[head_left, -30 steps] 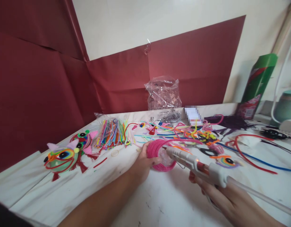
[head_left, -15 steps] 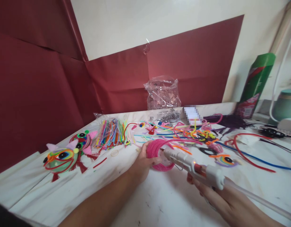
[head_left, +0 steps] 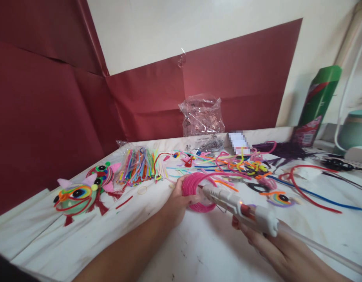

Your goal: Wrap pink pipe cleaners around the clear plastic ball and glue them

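Note:
A clear round form wrapped in pink pipe cleaner (head_left: 191,185) is held by my left hand (head_left: 176,201), whose fingers close around its left side. One loose pink end arcs off to the right above it. My right hand (head_left: 266,239) grips a white hot glue gun (head_left: 236,201) by its handle, mostly hidden below the body. The gun's nozzle points left into the pink coils, at or very near them; exact contact is unclear. A small orange light glows on the gun, and a long glue stick (head_left: 319,244) sticks out of its back.
Two decorated animal-face ornaments (head_left: 76,197) stand on the left. Behind them lies a bag of pipe cleaners (head_left: 138,166). Scissors (head_left: 257,188), loose pipe cleaners (head_left: 316,192) and a rainbow eye piece (head_left: 282,199) lie right. A green can (head_left: 319,102) stands at the back right.
Almost nothing differs. The back of the glue gun has shifted very slightly, while the pink coil and my left hand stay in place.

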Tool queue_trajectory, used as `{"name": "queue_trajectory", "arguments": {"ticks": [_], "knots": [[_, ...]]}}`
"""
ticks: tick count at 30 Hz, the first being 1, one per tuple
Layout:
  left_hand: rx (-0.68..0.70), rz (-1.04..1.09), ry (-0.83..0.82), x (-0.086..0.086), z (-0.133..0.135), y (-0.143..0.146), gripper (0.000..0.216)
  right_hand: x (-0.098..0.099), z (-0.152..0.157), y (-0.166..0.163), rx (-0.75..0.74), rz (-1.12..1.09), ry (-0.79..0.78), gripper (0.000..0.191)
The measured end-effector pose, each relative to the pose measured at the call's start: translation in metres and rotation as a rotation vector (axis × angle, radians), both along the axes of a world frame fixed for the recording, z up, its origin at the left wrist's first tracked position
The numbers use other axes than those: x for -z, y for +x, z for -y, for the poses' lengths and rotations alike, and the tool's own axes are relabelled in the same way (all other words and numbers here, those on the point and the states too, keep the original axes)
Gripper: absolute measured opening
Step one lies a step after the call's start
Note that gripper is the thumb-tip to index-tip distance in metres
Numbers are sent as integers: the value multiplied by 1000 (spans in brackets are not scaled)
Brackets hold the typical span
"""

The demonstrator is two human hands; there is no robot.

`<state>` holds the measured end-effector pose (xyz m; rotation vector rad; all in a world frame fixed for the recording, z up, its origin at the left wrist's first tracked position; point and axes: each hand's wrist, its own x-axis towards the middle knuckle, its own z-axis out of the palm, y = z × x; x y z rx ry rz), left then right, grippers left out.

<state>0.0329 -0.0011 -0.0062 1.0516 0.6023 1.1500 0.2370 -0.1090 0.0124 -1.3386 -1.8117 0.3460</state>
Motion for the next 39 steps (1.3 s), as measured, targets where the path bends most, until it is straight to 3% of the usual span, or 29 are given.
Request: {"name": "queue_trajectory", "arguments": {"ticks": [4, 12, 21, 26, 31, 39], "knots": [[-4, 28, 3, 0, 0, 0, 84, 2, -2, 4, 5, 17, 3, 32], [-9, 20, -15, -2, 0, 0, 84, -13, 2, -6, -38, -2, -30, 33], [-25, -1, -38, -4, 1, 0, 72, -19, 4, -9, -85, -11, -36, 32], [9, 24, 2, -1, -1, 0, 73, -6, 2, -2, -43, 21, -13, 29], [16, 18, 10, 2, -3, -1, 74, 12, -1, 8, 23, 51, -15, 38], [11, 19, 19, 4, -4, -1, 73, 18, -1, 10, 9, 64, -22, 39]]}}
